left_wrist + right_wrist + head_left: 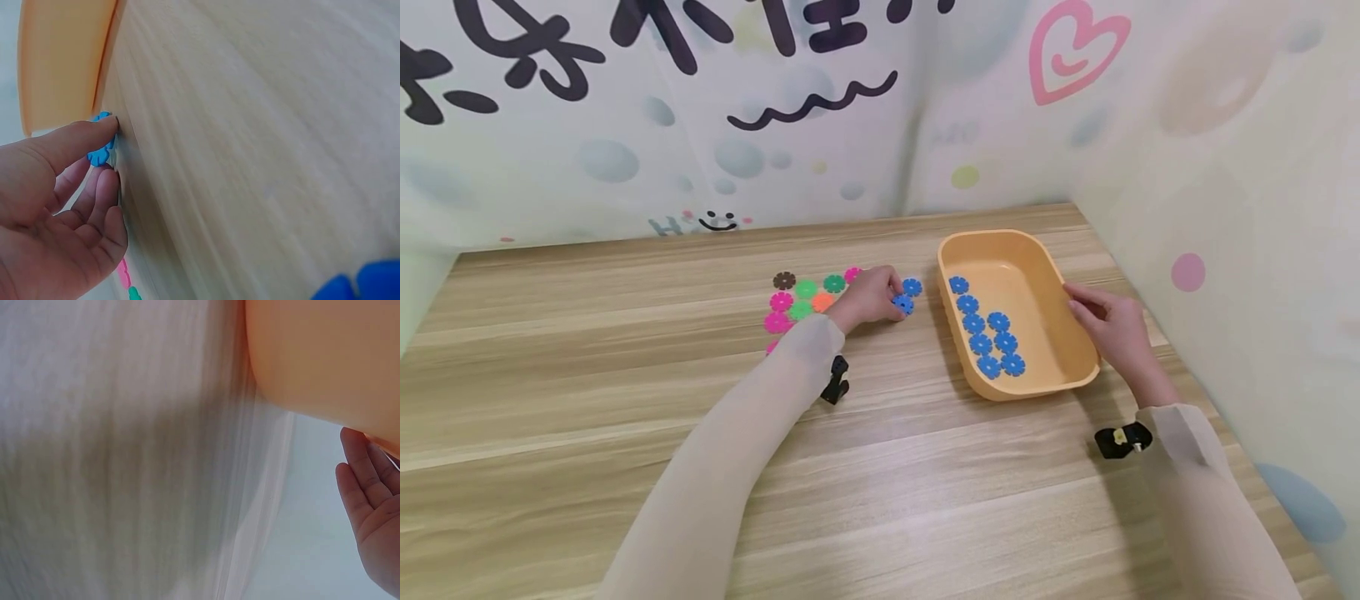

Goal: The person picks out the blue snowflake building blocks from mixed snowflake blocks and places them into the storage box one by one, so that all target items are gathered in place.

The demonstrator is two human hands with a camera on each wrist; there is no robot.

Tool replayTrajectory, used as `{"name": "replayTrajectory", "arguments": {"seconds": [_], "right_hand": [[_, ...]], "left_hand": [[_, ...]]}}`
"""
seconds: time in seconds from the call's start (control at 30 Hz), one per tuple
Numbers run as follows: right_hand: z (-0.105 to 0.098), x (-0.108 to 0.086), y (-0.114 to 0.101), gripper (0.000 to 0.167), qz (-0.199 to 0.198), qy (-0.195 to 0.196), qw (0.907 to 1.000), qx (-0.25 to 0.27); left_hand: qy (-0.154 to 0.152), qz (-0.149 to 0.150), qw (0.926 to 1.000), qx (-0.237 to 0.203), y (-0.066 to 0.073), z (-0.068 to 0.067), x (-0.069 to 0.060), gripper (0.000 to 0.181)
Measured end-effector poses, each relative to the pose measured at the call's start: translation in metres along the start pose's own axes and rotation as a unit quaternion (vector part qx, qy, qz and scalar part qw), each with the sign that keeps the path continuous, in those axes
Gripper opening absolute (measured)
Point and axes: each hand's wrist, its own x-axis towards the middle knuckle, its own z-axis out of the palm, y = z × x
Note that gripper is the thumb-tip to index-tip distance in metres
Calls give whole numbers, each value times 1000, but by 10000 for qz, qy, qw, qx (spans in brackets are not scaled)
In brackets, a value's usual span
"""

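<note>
My left hand (871, 297) pinches a blue snowflake disc (903, 304) between thumb and fingertips, just above the table. Another blue disc (912, 287) lies just beyond it. The left wrist view shows the pinched blue disc (100, 153) partly hidden behind the thumb. At the right side of an orange plastic tub (1060, 379), my right hand (1112, 329) holds the rim. Its fingers (357, 453) touch the tub's outside in the right wrist view, where the thumb is hidden. Several blue discs (981, 343) sit along the left part of the tub's floor.
Left of the tub, pink (781, 301), green (806, 289), orange (823, 302) and brown discs (784, 280) lie grouped on the wooden table (587, 358), partly covered by the left arm. A printed curtain (850, 150) borders the table's back and right.
</note>
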Motion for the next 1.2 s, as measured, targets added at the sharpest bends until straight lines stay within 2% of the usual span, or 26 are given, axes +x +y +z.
{"name": "replayTrajectory", "arguments": {"seconds": [0.2,0.43,0.63,0.77,0.97,1.1,1.2], "right_hand": [[2,1,3,31,-8,47,10000,41],[1,1,2,30,-38,55,10000,43],[1,0,2,31,-46,48,10000,23],[1,0,2,31,7,22,10000,32],[1,-1,2,31,29,4,10000,41],[1,0,1,30,-34,20,10000,23],[1,0,1,30,-76,44,10000,13]], "left_hand": [[-38,152,9998,92,2,0,2,31],[-105,360,9992,103,8,-4,2,17],[-205,591,9979,-138,16,-10,-2,17],[-220,842,9958,-290,28,-16,-7,18],[-361,1284,9900,-456,54,-22,-13,19],[-459,1505,9862,-513,69,-22,-14,21],[-490,1654,9842,-393,77,-17,-11,20]]}}
